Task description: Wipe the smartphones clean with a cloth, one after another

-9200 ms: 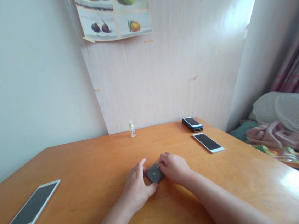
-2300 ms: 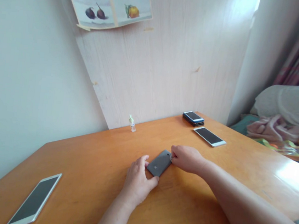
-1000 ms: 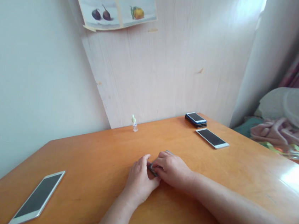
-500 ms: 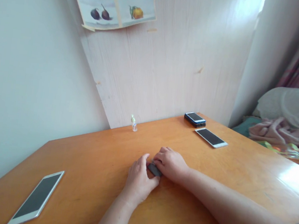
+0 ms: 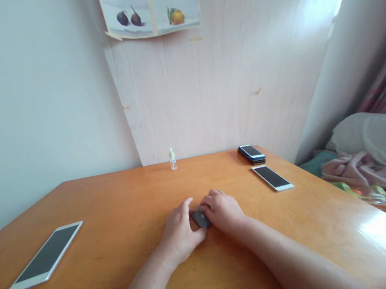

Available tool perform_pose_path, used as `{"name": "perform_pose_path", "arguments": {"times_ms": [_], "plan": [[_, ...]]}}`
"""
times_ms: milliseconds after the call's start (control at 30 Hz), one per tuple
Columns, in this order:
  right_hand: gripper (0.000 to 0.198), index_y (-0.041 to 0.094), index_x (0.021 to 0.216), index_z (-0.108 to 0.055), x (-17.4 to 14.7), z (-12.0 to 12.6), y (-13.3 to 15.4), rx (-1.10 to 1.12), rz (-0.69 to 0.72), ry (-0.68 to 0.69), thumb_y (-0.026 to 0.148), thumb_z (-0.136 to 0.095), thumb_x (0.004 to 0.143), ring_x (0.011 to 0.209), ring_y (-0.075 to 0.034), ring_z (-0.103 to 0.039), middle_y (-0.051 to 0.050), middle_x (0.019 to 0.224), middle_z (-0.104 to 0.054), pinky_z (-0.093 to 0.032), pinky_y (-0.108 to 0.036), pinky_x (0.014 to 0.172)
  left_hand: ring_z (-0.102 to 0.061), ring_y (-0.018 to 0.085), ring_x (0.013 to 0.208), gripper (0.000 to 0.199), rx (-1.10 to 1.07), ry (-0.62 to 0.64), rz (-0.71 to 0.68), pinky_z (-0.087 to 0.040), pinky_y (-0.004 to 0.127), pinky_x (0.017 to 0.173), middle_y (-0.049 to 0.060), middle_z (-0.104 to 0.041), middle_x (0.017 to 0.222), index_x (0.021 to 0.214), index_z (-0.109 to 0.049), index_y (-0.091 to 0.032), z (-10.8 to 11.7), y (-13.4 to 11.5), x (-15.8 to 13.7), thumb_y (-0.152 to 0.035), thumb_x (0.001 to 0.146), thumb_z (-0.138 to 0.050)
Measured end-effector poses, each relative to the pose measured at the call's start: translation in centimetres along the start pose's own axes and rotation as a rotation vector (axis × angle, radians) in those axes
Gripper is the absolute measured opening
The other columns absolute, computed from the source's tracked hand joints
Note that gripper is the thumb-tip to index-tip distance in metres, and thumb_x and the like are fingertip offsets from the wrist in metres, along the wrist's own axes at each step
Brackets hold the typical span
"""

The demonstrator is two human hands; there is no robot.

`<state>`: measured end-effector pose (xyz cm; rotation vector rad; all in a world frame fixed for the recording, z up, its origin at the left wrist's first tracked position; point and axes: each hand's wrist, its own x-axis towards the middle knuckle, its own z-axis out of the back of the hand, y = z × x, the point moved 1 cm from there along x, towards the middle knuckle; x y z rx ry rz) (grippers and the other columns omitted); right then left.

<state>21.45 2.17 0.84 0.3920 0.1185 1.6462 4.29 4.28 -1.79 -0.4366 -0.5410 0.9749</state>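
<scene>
A small, flat, dark grey rectangular object (image 5: 201, 218) lies on the wooden table between my hands; its exact kind is unclear. My left hand (image 5: 181, 229) holds it from the left, the thumb at its near edge and the fingers by its far side. From the right, my right hand (image 5: 222, 210) is closed, its curled fingertips pressed over the object's far right part. What those fingers pinch, if anything, is hidden. A little pale spot shows on the dark surface beside them.
A white phone (image 5: 48, 256) lies at the left front, another white phone (image 5: 272, 178) at the right. Behind that one is a stack of phones (image 5: 252, 153). A small clear spray bottle (image 5: 173, 160) stands near the wall. The table (image 5: 120, 215) ends at the wall.
My right hand has shifted slightly to the right, showing a little more of the dark object's surface. The left hand stays in nearly the same place.
</scene>
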Motion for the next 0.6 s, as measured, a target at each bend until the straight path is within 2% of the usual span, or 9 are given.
{"name": "perform_pose_path", "arguments": {"times_ms": [100, 167, 233, 367, 433, 533, 600], "plan": [[0.028, 0.022, 0.098, -0.072, 0.5, 1.1, -2.5, -0.066, -0.219, -0.027, 0.033, -0.046, 0.093, 0.097, -0.021, -0.061, -0.008, 0.102, -0.066, -0.04, -0.028, 0.073, -0.057, 0.029, 0.115, 0.081, -0.021, 0.001, 0.005, -0.042, 0.042, 0.103, 0.01, -0.063, 0.119, 0.14, -0.037, -0.019, -0.1, 0.1, -0.1, -0.031, 0.068, -0.072], [0.027, 0.021, 0.098, -0.071, 0.4, 1.5, -3.2, -0.077, -0.263, -0.032, 0.03, -0.046, 0.092, 0.096, -0.021, -0.061, -0.008, 0.102, -0.066, -0.039, -0.027, 0.071, -0.057, 0.028, 0.116, 0.08, -0.023, -0.001, 0.0, -0.042, 0.042, 0.103, 0.01, -0.063, 0.119, 0.14, -0.037, -0.019, -0.1, 0.1, -0.1, -0.031, 0.068, -0.072], [0.024, 0.021, 0.097, -0.07, -0.1, 1.3, -2.4, -0.033, -0.196, -0.012, 0.027, -0.048, 0.09, 0.092, -0.019, -0.062, -0.007, 0.102, -0.067, -0.038, -0.026, 0.071, -0.057, 0.029, 0.116, 0.08, -0.017, -0.007, -0.002, -0.042, 0.042, 0.102, 0.011, -0.063, 0.118, 0.139, -0.039, -0.019, -0.2, 0.1, 0.0, -0.031, 0.068, -0.072], [0.02, 0.022, 0.093, -0.069, -1.3, 0.5, 0.8, 0.055, 0.097, 0.053, 0.025, -0.05, 0.087, 0.085, -0.017, -0.062, -0.005, 0.097, -0.067, -0.038, -0.025, 0.071, -0.058, 0.029, 0.113, 0.076, -0.004, -0.001, -0.017, -0.043, 0.042, 0.1, 0.012, -0.064, 0.116, 0.137, -0.041, -0.018, -0.1, 0.2, 0.1, -0.029, 0.068, -0.07], [0.019, 0.022, 0.092, -0.069, -1.5, 0.5, 1.2, 0.043, 0.135, 0.07, 0.026, -0.051, 0.086, 0.085, -0.017, -0.062, -0.004, 0.095, -0.068, -0.038, -0.026, 0.07, -0.058, 0.028, 0.112, 0.076, -0.002, 0.01, -0.021, -0.043, 0.041, 0.1, 0.012, -0.064, 0.117, 0.137, -0.04, -0.017, -0.1, 0.2, 0.1, -0.029, 0.068, -0.069], [0.019, 0.021, 0.09, -0.067, -1.1, 1.5, -0.7, -0.027, -0.021, 0.058, 0.025, -0.05, 0.085, 0.082, -0.019, -0.063, -0.006, 0.094, -0.068, -0.036, -0.027, 0.065, -0.057, 0.028, 0.114, 0.078, 0.001, 0.018, -0.014, -0.042, 0.041, 0.101, 0.012, -0.063, 0.119, 0.139, -0.039, -0.017, 0.1, 0.1, -0.1, -0.031, 0.069, -0.07], [0.019, 0.02, 0.087, -0.066, -0.7, 2.5, -3.0, -0.107, -0.237, 0.024, 0.025, -0.048, 0.085, 0.079, -0.02, -0.063, -0.008, 0.093, -0.068, -0.033, -0.028, 0.06, -0.056, 0.029, 0.116, 0.08, 0.005, 0.016, -0.004, -0.041, 0.041, 0.101, 0.012, -0.061, 0.12, 0.14, -0.038, -0.017, 0.1, 0.0, -0.2, -0.033, 0.069, -0.071]]}}
